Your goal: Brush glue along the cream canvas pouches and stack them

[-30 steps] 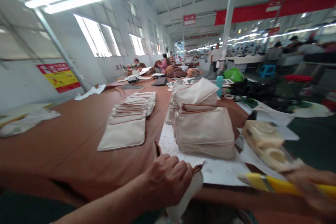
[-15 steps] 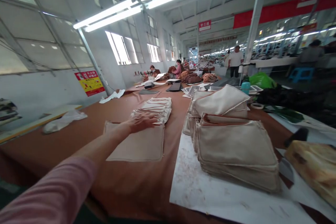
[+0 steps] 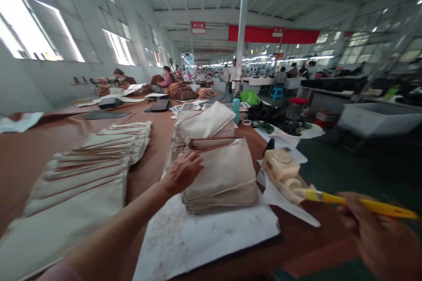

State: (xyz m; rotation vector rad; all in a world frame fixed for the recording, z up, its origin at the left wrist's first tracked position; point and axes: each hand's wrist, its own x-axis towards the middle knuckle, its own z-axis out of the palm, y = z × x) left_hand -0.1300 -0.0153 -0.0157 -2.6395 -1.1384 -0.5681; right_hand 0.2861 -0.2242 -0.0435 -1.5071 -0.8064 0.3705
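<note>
Canvas pouches (image 3: pixel 224 171) sit in a stack on a stained white sheet (image 3: pixel 204 237) near the middle of the brown table (image 3: pixel 29 153), with a second, taller heap just beyond. Our left hand (image 3: pixel 183 173) rests on the stack's left edge, fingers together and curled over the top pouch, touching it but not yet lifting. Our right hand (image 3: pixel 382 237), low at the near right, is clamped on the yellow handle of a brush (image 3: pixel 349 201); its bristle end hangs over the cream glue tub (image 3: pixel 281 169) just right of the stack. To the left, finished-looking pouches (image 3: pixel 82 175) lie overlapped in a long row running far up the table. Other workers sit far off, at the table's end. We judge the step to be taking the next pouch off the stack, brush at the ready. The next move calls for peeling only the top piece free with the left fingertips and keeping the wet brush clear of the clean cloth.
</note>
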